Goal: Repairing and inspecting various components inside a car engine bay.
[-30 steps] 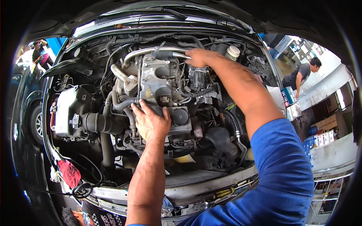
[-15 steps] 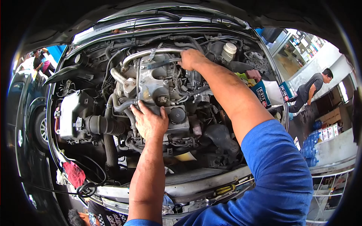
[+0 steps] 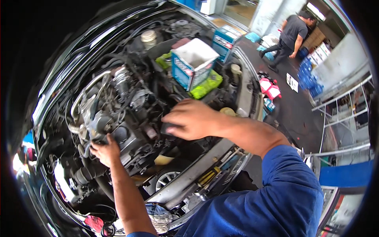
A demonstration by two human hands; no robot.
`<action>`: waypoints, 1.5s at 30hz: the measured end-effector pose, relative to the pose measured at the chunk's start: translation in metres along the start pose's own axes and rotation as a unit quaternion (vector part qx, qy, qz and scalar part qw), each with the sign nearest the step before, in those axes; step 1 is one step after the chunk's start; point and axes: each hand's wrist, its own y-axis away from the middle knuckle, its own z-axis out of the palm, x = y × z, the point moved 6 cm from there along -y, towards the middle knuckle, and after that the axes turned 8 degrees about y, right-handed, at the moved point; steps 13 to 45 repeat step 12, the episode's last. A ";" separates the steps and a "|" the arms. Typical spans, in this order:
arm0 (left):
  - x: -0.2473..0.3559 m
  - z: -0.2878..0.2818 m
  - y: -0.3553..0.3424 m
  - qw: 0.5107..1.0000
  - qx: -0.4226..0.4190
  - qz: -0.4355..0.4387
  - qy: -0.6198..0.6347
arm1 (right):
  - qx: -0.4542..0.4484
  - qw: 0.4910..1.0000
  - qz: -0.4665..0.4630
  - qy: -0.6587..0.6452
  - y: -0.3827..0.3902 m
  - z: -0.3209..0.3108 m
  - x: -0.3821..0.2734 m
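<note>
My left hand [image 3: 106, 151] rests on the near-left side of the engine [image 3: 103, 122], fingers apart, fingertips by the dark edge of its top cover. Beside it is a round black cap [image 3: 119, 134]. My right hand [image 3: 192, 119] is above the engine bay, right of the engine. Its fingers curl round a small dark thing; motion blur hides what it is. A curved metal pipe [image 3: 85, 93] runs along the engine's far left side.
An open teal and white box [image 3: 194, 65] stands on a bright green cloth [image 3: 208, 85]; a second box [image 3: 225, 42] is behind it. Tools with yellow handles [image 3: 208, 177] lie along the front edge. A person [image 3: 291, 37] walks at upper right. Water bottles [image 3: 308, 77] stand by the wall.
The view has turned to the right. My right hand has left the pipe at the engine's back and come nearer, to the engine's right. My left hand stays on the engine.
</note>
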 end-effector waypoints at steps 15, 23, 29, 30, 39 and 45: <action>0.058 -0.031 -0.073 0.983 0.020 0.179 -0.045 | -0.093 0.811 0.500 0.289 0.208 -0.034 0.224; 0.058 -0.031 -0.073 0.983 0.020 0.179 -0.045 | -0.093 0.811 0.500 0.289 0.208 -0.034 0.224; 0.058 -0.031 -0.073 0.983 0.020 0.179 -0.045 | -0.093 0.811 0.500 0.289 0.208 -0.034 0.224; 0.058 -0.031 -0.073 0.983 0.020 0.179 -0.045 | -0.093 0.811 0.500 0.289 0.208 -0.034 0.224; 0.058 -0.031 -0.073 0.983 0.020 0.179 -0.045 | -0.093 0.811 0.500 0.289 0.208 -0.034 0.224; 0.058 -0.031 -0.073 0.983 0.020 0.179 -0.045 | -0.093 0.811 0.500 0.289 0.208 -0.034 0.224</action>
